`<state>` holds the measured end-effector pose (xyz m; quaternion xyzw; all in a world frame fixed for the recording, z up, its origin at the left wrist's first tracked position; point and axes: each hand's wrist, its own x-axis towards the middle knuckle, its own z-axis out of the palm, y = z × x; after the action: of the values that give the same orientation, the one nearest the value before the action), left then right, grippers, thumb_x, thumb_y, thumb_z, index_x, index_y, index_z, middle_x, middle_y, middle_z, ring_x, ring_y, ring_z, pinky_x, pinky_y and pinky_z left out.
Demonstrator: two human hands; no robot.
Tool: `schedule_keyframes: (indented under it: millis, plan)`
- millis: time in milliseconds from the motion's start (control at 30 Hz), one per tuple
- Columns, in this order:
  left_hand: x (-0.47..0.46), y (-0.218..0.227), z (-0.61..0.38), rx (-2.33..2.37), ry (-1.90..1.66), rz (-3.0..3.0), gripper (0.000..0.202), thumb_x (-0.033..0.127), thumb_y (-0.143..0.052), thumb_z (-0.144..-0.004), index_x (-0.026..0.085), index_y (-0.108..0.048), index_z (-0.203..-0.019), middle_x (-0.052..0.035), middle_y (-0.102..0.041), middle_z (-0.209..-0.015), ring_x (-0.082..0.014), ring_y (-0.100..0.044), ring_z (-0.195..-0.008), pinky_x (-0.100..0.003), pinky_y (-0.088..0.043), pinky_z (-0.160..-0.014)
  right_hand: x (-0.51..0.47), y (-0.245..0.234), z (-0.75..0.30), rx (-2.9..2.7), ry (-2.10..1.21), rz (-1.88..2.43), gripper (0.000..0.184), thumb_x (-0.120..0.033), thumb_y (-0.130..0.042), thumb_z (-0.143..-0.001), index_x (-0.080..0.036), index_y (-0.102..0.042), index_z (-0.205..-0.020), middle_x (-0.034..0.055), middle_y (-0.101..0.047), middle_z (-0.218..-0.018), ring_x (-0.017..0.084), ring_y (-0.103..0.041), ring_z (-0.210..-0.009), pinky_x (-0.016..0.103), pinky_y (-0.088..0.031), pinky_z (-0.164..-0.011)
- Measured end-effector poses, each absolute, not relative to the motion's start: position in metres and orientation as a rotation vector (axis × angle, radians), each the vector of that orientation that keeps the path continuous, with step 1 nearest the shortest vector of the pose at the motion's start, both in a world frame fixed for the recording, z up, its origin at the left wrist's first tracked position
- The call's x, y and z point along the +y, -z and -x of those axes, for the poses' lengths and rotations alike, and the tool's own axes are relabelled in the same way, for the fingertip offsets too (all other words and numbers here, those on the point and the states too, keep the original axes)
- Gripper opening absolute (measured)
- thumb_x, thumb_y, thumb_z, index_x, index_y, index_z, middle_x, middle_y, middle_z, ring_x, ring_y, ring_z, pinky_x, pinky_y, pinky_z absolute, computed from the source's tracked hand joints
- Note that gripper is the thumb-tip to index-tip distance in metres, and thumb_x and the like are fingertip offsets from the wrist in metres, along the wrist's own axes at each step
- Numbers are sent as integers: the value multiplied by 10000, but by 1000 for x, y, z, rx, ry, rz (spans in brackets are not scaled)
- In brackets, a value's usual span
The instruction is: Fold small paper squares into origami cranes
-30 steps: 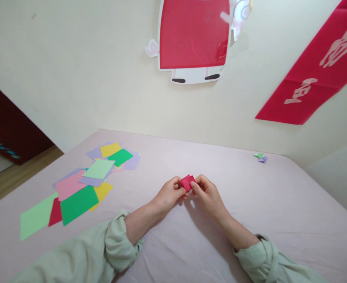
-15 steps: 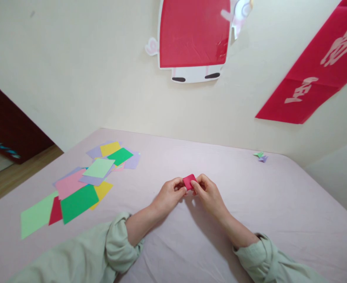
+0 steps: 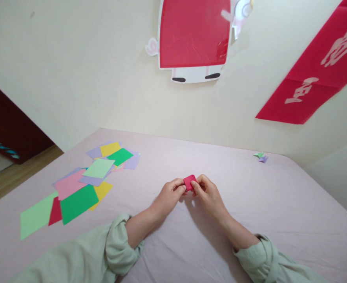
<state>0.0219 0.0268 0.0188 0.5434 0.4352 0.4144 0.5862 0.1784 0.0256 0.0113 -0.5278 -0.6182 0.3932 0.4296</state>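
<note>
Red folded paper (image 3: 189,182) is pinched at opposite edges by left hand (image 3: 169,195) and right hand (image 3: 209,195) just above the bed (image 3: 264,204), seemingly to steady its fold

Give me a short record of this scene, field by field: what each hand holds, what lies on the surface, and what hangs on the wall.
left hand: left hand pinches the left side of a small folded red paper square
right hand: right hand pinches its right side
surface: pale pink cloth sheet
left of the hands: scattered flat coloured paper squares, overlapping; green, yellow, pink, lilac, red
far right: small folded green and lilac paper pieces
wall: glossy red white-edged cutout; red paper banner with white marks
</note>
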Motion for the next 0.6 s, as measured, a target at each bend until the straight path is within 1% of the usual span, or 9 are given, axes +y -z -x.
schedule_keyframes:
  millis: [100, 167, 400, 600]
  plan:
    - [25, -23, -22, 1075, -999, -1265, 232, 337, -541, -797, 156, -628, -682, -8, -571, -690, -146, -520, -700, -239, -413, -671, 25, -13, -177, -1539, -975, 1310, 311, -465, -544, -879, -212, -503, -702, -19, -544, -617, 153, -499, -581, 271, -380, -567]
    - [25, -22, -23, 1108, -1018, -1269, 287, 391, -555, -804, 159, -594, -639, -1, -549, -658, -140, -501, -671, -236, -402, -651, 25, -14, -177, -1541, -975, 1301, 311, -462, -545, -880, -211, -503, -700, -19, -541, -617, 151, -497, -583, 268, -379, -567]
    - [25, -18, -22, 1123, -1019, -1325, 340, 432, -532, -831, 155, -589, -643, 0, -544, -668, -141, -491, -683, -237, -369, -643, 23, -16, -176, -1536, -992, 1272, 286, -430, -543, -885, -209, -497, -709, -25, -518, -618, 144, -486, -585, 264, -372, -566]
    - [25, -17, -22, 1110, -1020, -1336, 345, 433, -518, -846, 152, -606, -665, -10, -554, -692, -149, -507, -706, -241, -385, -670, 23, -16, -175, -1522, -985, 1272, 300, -447, -551, -876, -208, -502, -701, -25, -527, -611, 144, -490, -578, 264, -374, -568]
